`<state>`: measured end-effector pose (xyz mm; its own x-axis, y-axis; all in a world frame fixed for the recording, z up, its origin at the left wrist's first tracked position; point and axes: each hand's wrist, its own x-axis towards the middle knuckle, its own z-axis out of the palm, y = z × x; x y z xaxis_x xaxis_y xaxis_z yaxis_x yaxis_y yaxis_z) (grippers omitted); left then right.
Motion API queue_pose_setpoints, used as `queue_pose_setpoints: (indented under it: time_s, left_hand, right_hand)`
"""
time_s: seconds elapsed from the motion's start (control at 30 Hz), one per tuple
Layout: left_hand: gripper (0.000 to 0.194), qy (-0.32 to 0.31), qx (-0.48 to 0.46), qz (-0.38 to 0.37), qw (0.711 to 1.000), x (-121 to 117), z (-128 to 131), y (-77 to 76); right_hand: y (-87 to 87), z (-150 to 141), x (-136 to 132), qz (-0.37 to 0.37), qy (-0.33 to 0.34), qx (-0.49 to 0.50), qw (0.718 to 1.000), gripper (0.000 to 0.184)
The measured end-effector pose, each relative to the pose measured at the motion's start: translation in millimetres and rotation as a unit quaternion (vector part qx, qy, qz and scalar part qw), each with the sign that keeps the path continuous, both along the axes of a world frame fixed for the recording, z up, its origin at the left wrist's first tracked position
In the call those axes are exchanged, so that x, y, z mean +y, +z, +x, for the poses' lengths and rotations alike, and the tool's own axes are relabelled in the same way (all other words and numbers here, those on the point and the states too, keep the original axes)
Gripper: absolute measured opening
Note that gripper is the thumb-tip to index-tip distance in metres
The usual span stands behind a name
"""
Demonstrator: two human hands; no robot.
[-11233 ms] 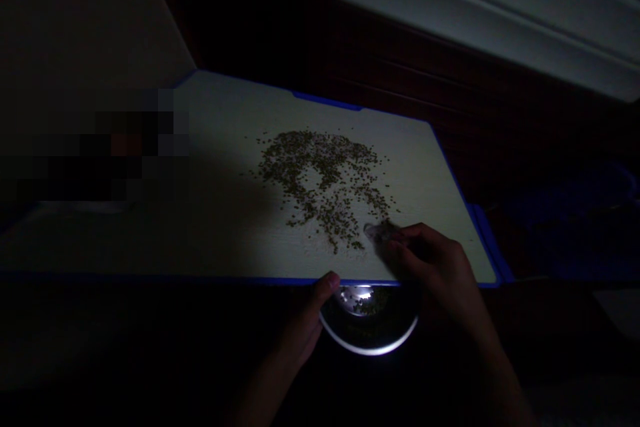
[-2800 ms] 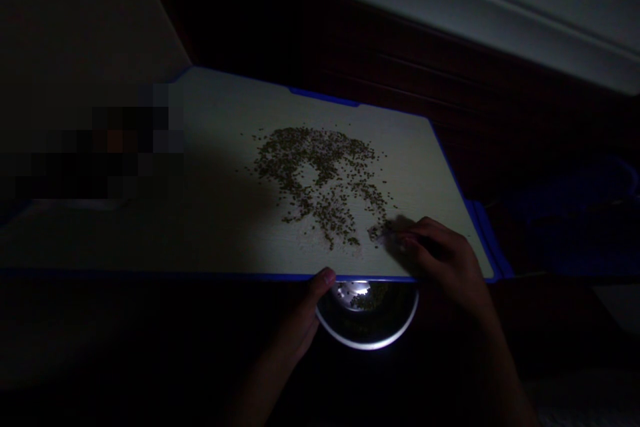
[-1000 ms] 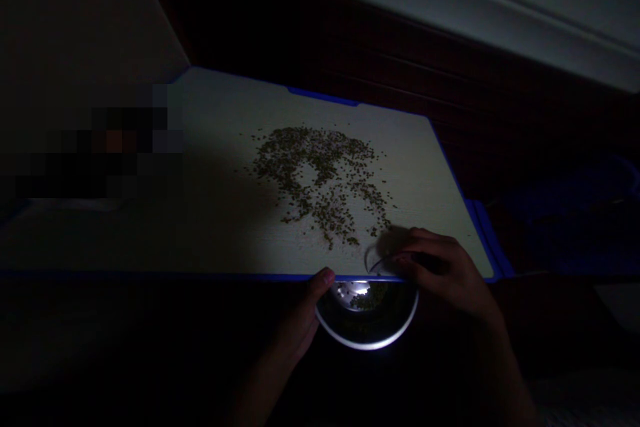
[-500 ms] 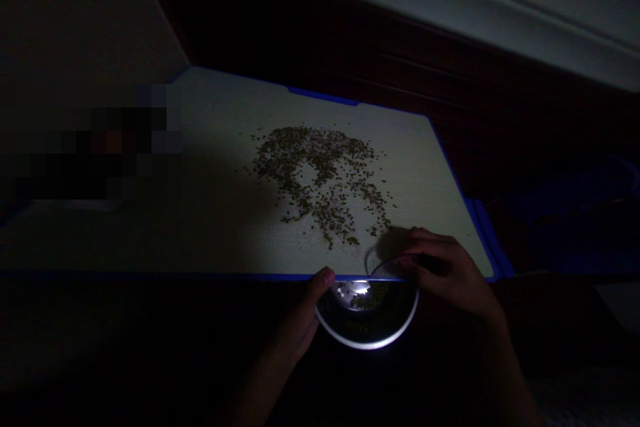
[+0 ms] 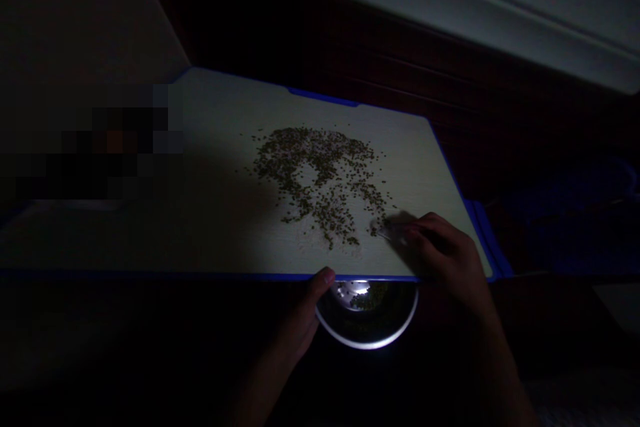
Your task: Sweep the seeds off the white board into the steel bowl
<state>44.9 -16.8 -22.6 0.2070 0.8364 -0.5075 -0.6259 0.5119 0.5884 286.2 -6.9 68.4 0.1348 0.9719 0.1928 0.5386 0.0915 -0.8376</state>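
Small greenish-brown seeds [image 5: 323,180] lie scattered over a pale board with a blue rim [image 5: 210,227]. My right hand [image 5: 443,250] rests on the board at the near right end of the scatter, fingers curled around a small clear object I cannot make out, its tip among the seeds. My left hand [image 5: 305,317] grips the left rim of a shiny metal bowl [image 5: 367,337] held just under the board's near edge, thumb up against the blue edge. Some seeds lie inside the bowl.
The scene is very dark. A dark wooden surface [image 5: 400,73] lies behind the board, and a pale moulding [image 5: 480,0] crosses the top right. A blurred patch [image 5: 100,140] covers the board's left end. A dim blue shape [image 5: 575,213] sits at right.
My right hand moved from the board's near edge above the bowl back up to the seeds at the scatter's near right end. The left hand and bowl stayed still.
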Motion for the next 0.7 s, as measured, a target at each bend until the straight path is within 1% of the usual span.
queue_pose_setpoints:
  time_s: [0.1, 0.2, 0.3, 0.4, 0.57, 0.7]
  left_hand:
    - [0.076, 0.002, -0.004, 0.0, 1.0, -0.2, 0.2, 1.7]
    - [0.079, -0.007, -0.007, 0.0, 1.0, -0.1, -0.4, 2.7]
    - [0.077, -0.015, -0.006, -0.003, 1.0, 0.0, -1.3, 2.0]
    - [0.077, -0.014, -0.009, -0.004, 1.0, 0.1, -1.2, 0.8]
    - [0.088, -0.006, -0.006, 0.004, 1.0, 0.1, -0.4, 1.6]
    - [0.086, -0.015, -0.01, 0.009, 1.0, -0.6, -0.9, 1.3]
  right_hand:
    - [0.3, -0.3, 0.2, -0.006, 0.01, -0.018, 1.0, 0.013]
    - [-0.3, 0.0, -0.3, -0.007, 0.018, -0.033, 0.999, 0.012]
    - [0.4, 0.0, -0.7, -0.008, 0.034, -0.046, 0.998, 0.011]
    - [1.2, -0.1, -0.4, -0.008, 0.051, -0.043, 0.998, 0.011]
    - [-0.8, 1.3, 0.3, -0.002, 0.07, -0.034, 0.997, 0.011]
    - [-2.0, 2.8, -0.2, -0.002, 0.08, -0.03, 0.996, 0.011]
